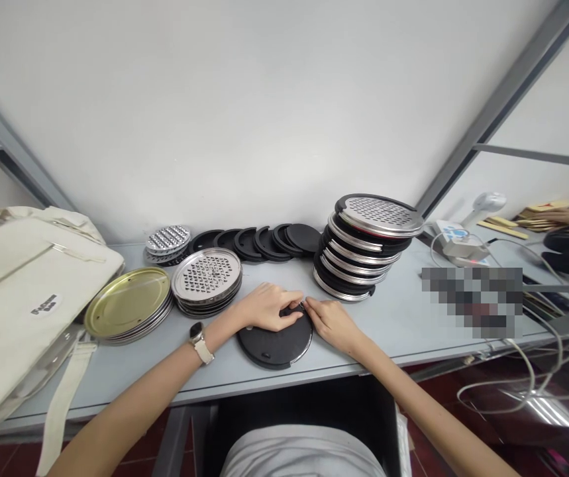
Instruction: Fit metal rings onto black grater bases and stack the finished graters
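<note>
A round black cover (275,346) lies flat on the grey table in front of me, with a thin metal rim showing along its right side. My left hand (270,307) rests over its far part, with thumb and fingers curled together on it. At the far right edge, my right hand (331,323) pinches the rim between thumb and fingers. The fingertips of both hands nearly meet there, and what lies between them is partly hidden. Just beyond my left hand is a stack of round metal grater plates (207,277).
Behind my right hand rises a tall stack of black covers with metal plates (368,248). Several black covers (248,245) overlap along the wall. Smaller grater discs (167,240), gold-coloured round plates (130,301) and a cream bag (40,298) stand left. Cables and a white scanner (485,204) are right.
</note>
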Tool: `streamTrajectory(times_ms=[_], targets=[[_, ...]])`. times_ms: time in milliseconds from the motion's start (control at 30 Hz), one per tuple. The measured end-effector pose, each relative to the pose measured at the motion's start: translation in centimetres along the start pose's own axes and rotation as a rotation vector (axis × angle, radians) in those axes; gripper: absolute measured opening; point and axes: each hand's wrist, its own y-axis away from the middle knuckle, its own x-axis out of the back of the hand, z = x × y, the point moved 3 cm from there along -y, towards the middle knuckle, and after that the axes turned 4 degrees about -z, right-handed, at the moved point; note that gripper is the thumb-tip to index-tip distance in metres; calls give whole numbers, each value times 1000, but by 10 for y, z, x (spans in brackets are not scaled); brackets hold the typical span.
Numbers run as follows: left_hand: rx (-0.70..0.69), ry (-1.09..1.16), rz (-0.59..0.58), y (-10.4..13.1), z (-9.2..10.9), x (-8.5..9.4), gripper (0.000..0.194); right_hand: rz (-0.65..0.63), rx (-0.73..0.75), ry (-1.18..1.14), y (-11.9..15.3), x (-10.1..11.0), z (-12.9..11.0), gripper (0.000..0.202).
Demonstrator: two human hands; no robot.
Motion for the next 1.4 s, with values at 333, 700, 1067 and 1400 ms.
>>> streamTrajectory(times_ms=[333,700,1067,1400], targets=[[-11,-8,12,1,0,1,14,2,4,24,3,-1,-1,30],[3,24,2,0,-1,-1,15,23,0,68,7,-4,-3,28],[18,13,5,1,0,-1,14,35,-33,71,9,-4,-6,27],[15,11,9,1,0,-1,14,53,-54,9,10,-4,-8,27]])
